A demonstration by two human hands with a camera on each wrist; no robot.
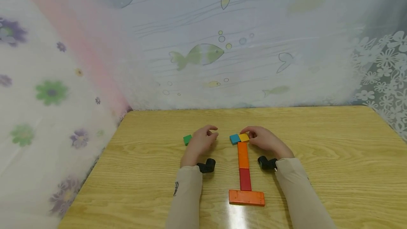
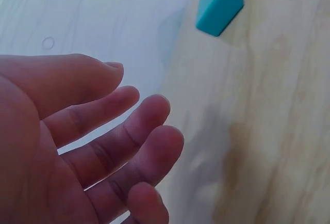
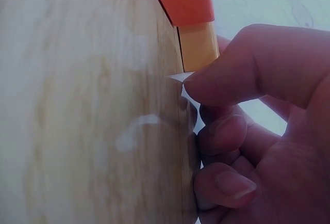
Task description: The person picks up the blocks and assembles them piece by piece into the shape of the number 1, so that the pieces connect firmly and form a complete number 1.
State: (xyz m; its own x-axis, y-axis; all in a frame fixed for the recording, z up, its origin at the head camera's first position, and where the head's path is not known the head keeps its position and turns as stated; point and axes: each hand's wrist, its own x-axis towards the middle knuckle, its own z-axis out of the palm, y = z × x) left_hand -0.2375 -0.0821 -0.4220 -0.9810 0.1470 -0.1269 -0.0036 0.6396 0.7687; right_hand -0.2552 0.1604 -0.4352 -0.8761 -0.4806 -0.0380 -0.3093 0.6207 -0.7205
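Note:
My right hand (image 1: 264, 139) is at the yellow block (image 1: 244, 137), with the thumb at its near right edge and the index finger reaching behind it. In the right wrist view, the thumb (image 3: 221, 82) meets the end of the yellow block (image 3: 200, 46), and the other fingers curl below. A blue block (image 1: 235, 139) lies against the yellow one's left side. Off to the left, my left hand (image 1: 202, 140) holds nothing; its fingers are loosely bent in the left wrist view. A green block (image 1: 187, 140), partly hidden, lies just beyond that hand's left side.
Below the blue and yellow pair runs a column of an orange block (image 1: 243, 155) and a red block (image 1: 245, 179). A long orange block (image 1: 246, 197) lies crosswise at its foot. Patterned curtains (image 1: 190, 94) border the wooden table (image 1: 146, 186) at the back and left.

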